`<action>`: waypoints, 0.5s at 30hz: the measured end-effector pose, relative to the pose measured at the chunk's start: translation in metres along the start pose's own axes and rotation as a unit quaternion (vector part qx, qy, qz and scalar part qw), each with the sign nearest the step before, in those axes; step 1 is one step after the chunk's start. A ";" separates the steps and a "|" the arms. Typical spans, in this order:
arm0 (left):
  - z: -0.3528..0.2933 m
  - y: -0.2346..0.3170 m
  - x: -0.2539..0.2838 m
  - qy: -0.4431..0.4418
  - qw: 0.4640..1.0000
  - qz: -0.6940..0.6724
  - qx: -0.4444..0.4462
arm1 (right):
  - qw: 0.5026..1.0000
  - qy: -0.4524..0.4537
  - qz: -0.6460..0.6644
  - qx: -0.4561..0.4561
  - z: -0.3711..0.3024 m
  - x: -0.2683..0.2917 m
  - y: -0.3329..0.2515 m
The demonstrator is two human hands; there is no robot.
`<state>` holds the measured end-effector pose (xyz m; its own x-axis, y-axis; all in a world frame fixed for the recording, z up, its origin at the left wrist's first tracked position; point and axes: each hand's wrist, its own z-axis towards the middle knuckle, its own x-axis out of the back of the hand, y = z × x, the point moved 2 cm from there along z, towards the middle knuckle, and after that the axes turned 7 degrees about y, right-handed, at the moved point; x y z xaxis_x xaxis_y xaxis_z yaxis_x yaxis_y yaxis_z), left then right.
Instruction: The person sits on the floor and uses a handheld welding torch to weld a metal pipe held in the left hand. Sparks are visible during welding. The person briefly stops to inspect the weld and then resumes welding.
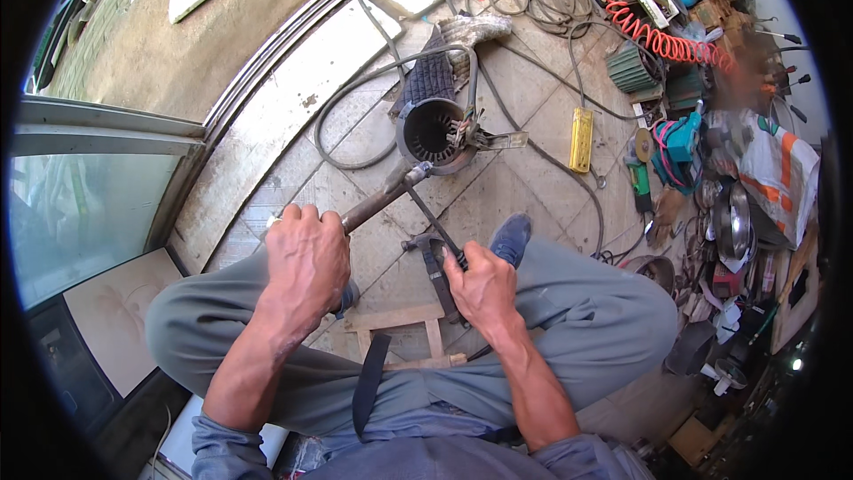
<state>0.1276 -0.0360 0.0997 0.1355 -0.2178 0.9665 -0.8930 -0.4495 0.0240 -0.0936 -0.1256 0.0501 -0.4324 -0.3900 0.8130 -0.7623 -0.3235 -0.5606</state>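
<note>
My left hand is closed around a brownish metal bar, whose narrower shiny end reaches the near rim of a round motor housing. Slots line the inside of this dark housing, and a bundle of wires hangs out at its right side. In my right hand is a thin dark rod-like tool; its far end meets the bar near the bar's tip. I cannot tell whether they are joined. A hammer with a dark handle lies just left of my right hand.
Cables loop over the tiles around the housing. A dark quilted cloth lies behind it. On the right are a yellow power strip, an angle grinder, an orange coiled hose and heaped tools. A wooden frame sits between my legs.
</note>
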 end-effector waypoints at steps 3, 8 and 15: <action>0.002 -0.001 0.004 0.010 1.000 0.004 -0.010 | 0.994 -0.055 -0.046 -0.083 0.009 -0.004 0.010; 0.001 -0.001 0.003 0.005 1.000 0.001 -0.001 | 1.000 -0.008 0.008 -0.025 0.001 0.004 0.004; -0.002 -0.001 -0.001 0.021 1.000 0.017 -0.012 | 0.998 -0.042 -0.011 -0.043 0.003 0.003 0.003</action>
<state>0.1278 -0.0339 0.0994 0.0865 -0.1965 0.9767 -0.9069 -0.4213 -0.0044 -0.0959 -0.1300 0.0500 -0.3758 -0.4552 0.8072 -0.8109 -0.2600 -0.5242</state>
